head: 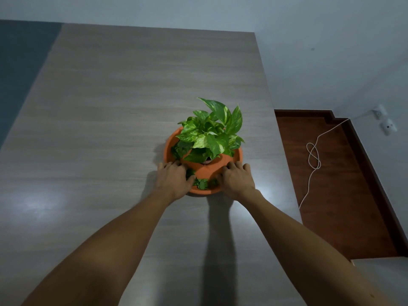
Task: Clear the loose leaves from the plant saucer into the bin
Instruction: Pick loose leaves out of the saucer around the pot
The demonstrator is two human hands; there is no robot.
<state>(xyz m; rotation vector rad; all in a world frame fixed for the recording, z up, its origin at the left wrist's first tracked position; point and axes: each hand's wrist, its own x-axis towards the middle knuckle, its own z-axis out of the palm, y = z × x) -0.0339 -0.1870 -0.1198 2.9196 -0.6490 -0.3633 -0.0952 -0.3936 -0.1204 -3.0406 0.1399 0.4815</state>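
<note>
While one orange saucer (239, 154) sits on the wood-grain table (110, 129) toward its right side, it carries one orange pot (212, 167) with one variegated pothos plant (212, 131), and two hands rest on its near rim. The left hand (174, 181) and the right hand (237, 180) each lie palm down, fingers curled over the rim on either side of the pot; whether they pinch anything I cannot tell. Loose leaves (202, 184), small, dark green and too clustered to count, lie in the saucer's trough between the hands and at its left side. The table's right edge runs near the saucer; broad bare tabletop spreads to the left and beyond. Right of the table, one white cable (313, 160) loops across the reddish-brown floor (344, 195).
</note>
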